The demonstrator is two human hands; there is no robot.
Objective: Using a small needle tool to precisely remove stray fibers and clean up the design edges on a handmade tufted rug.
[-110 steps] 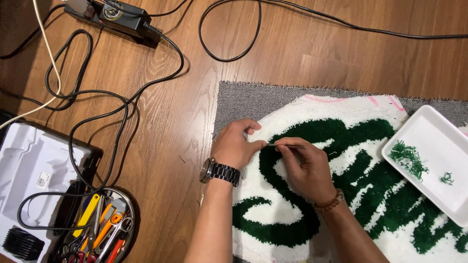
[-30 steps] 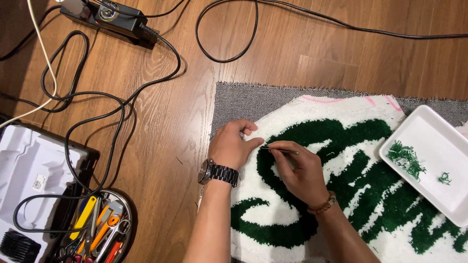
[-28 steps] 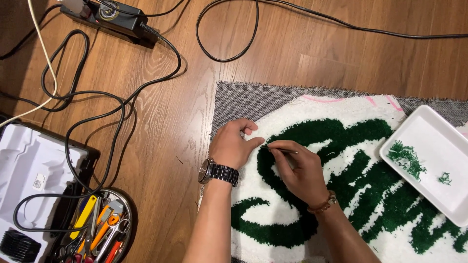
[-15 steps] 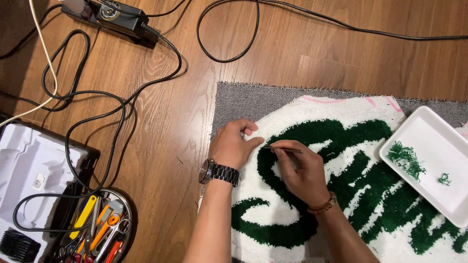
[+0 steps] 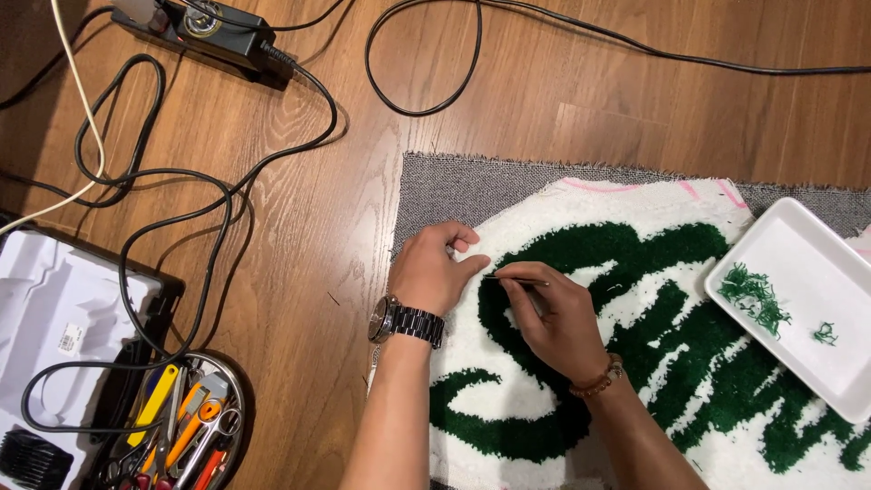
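Note:
A white tufted rug (image 5: 626, 218) with thick dark green lettering lies on grey backing cloth on the wood floor. My left hand (image 5: 434, 268), with a metal watch on the wrist, presses flat on the rug's white left edge. My right hand (image 5: 553, 313), wearing a bead bracelet, pinches thin metal tweezers (image 5: 513, 279). Their tip points left at the border between green and white pile, right beside my left thumb.
A white rectangular tray (image 5: 803, 299) with green yarn clippings sits on the rug at right. A round tin of tools (image 5: 181, 426) and an open white-lined case (image 5: 54, 318) lie at bottom left. Black cables (image 5: 218, 181) and a power strip (image 5: 213, 32) cross the floor.
Both hands stay in nearly the same spot on the rug. The tweezers' tip shifts only slightly along the green edge.

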